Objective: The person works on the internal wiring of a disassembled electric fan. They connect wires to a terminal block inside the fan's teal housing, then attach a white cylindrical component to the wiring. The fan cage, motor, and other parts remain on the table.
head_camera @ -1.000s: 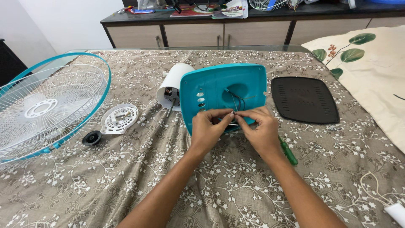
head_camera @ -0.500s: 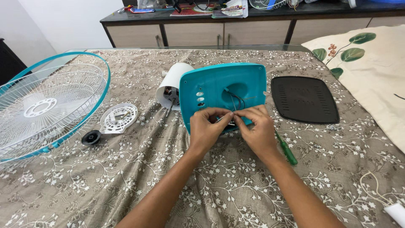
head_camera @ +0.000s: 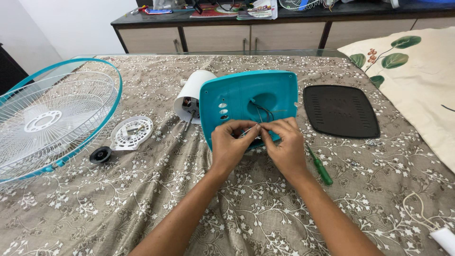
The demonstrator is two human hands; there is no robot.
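While the teal fan base (head_camera: 246,97) stands tilted, left hand (head_camera: 231,147) and right hand (head_camera: 283,148) pinch its thin wires (head_camera: 262,114) together near its lower edge.

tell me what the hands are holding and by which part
Both the left hand and right hand pinch thin wires between their fingertips, at the free ends that come out of the teal fan base. The base itself is not gripped.

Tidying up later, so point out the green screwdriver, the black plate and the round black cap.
green screwdriver (head_camera: 321,167), head view, on its handle
black plate (head_camera: 340,110), head view, centre
round black cap (head_camera: 100,154), head view, top
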